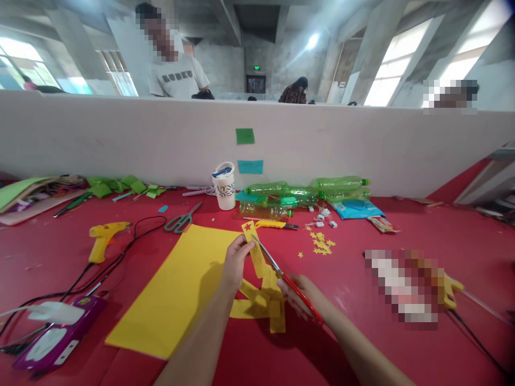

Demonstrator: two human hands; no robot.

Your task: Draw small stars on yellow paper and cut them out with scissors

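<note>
Between the thumb and fingers of my left hand point(236, 258) is a yellow paper strip point(256, 257), with a star-shaped cutout near its upper end. My right hand point(300, 294) grips a pair of red-handled scissors point(300, 295), whose blades point up and left and meet the strip just beside my left thumb. Below both hands lie several more yellow strips point(252, 309), overlapping one another. A large yellow sheet point(173, 295) lies flat to the left, partly under my left forearm. Small yellow paper stars point(322, 246) are piled beyond my right hand.
Behind the hands are a yellow cutter knife point(276, 225), grey scissors point(183, 221), a white cup point(223, 187) and green plastic bottles point(306, 193). A yellow glue gun point(105, 238) and purple power strip point(60, 335) with cables occupy the left. A white partition point(161, 139) bounds the table; people are beyond it.
</note>
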